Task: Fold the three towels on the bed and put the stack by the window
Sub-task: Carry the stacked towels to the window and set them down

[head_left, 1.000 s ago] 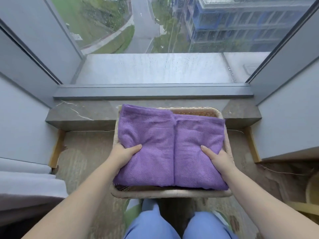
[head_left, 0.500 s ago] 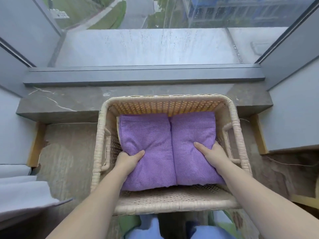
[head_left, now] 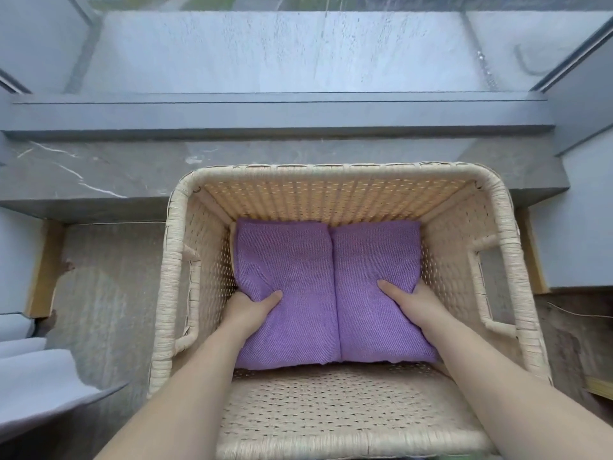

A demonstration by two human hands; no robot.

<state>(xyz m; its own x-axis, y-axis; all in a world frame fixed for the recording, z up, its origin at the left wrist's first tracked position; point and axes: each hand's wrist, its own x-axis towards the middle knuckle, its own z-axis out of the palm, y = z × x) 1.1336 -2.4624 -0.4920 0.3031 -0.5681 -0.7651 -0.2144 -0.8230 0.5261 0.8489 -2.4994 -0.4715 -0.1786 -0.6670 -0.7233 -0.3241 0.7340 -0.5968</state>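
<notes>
A folded purple towel stack (head_left: 328,280) lies deep inside a pale woven basket (head_left: 345,174) that stands on the floor against the window ledge. My left hand (head_left: 248,310) grips the stack's left side, thumb on top and fingers hidden beneath. My right hand (head_left: 411,303) holds the right side the same way, thumb lying on the purple cloth. Only the top towel shows; the ones under it are hidden.
A grey marble ledge (head_left: 99,174) and the window frame (head_left: 282,111) run behind the basket. White bedding (head_left: 30,383) sticks in at the lower left. Grey walls close in on both sides, with worn floor (head_left: 109,293) left of the basket.
The towel stack has gone from above the basket rim down into the basket. Both hands have sunk with it, and my view has dropped closer to the basket.
</notes>
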